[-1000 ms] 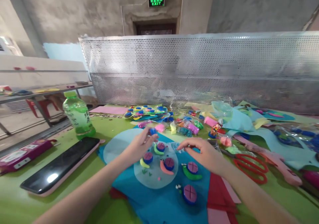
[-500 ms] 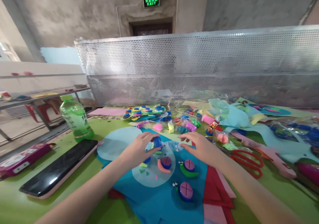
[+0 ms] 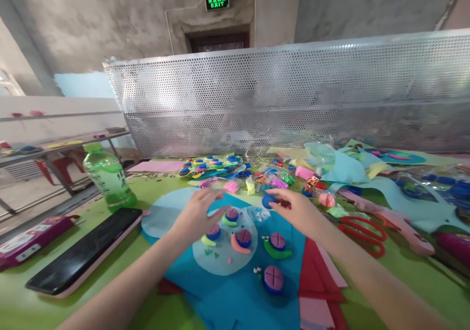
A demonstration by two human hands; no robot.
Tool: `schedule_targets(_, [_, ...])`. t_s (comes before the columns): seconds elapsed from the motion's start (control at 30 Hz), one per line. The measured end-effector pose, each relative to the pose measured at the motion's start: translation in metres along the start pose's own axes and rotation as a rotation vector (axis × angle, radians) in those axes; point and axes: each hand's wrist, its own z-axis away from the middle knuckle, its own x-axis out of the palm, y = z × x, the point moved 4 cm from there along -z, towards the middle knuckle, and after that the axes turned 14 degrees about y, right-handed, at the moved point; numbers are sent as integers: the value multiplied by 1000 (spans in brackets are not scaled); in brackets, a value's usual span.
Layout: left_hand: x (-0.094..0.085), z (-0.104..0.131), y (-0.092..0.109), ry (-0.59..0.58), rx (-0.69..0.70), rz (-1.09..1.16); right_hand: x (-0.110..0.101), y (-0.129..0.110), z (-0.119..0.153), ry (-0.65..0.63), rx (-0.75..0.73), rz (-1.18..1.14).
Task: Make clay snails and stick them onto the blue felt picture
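In the head view, my right hand (image 3: pixel 293 207) pinches a round blue clay disc (image 3: pixel 268 200) between thumb and fingers. My left hand (image 3: pixel 200 212) is empty, fingers apart, just over the pale blue paper circle (image 3: pixel 223 266). Clay snails with purple-topped blue shells lie on that circle: a light green snail (image 3: pixel 231 216), a yellow snail (image 3: pixel 212 233) and an orange-pink snail (image 3: pixel 242 240). On the blue paper (image 3: pixel 220 300) to the right rest a green snail (image 3: pixel 277 244) and a purple-topped shell (image 3: pixel 273 279) beside small eyes (image 3: pixel 257 270). Clear crumpled plastic (image 3: pixel 260 213) lies between my hands.
On the left are a green bottle (image 3: pixel 110 178), a black phone (image 3: pixel 88 249) and a purple case (image 3: pixel 35 242). Red-handled scissors (image 3: pixel 363 234) lie right, near a small figurine (image 3: pixel 311 185). Bagged clay (image 3: pixel 271 180) and a perforated metal panel (image 3: pixel 286 100) stand behind.
The blue clay piece has passed from my left hand to my right. My left hand has opened and drawn slightly left, uncovering the light green snail.
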Motion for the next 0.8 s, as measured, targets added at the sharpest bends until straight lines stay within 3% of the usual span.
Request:
schedule_targets(0.07, [-6, -7, -22, 51, -152, -69, -5, 17, -9, -21, 54, 51])
schedule_targets(0.2, [-4, -10, -46, 41, -237, -103, -4, 34, -14, -70, 47, 124])
schedule_targets(0.43, [10, -3, -44, -87, -255, -104, 7, 25, -7, -210, -30, 197])
schedule_targets(0.63, [12, -6, -49, -120, -284, -122, 7, 16, -3, -235, -103, 298])
schedule_targets(0.8, [30, -23, -50, -203, -282, -149, 2, 9, -1, -206, -134, 401])
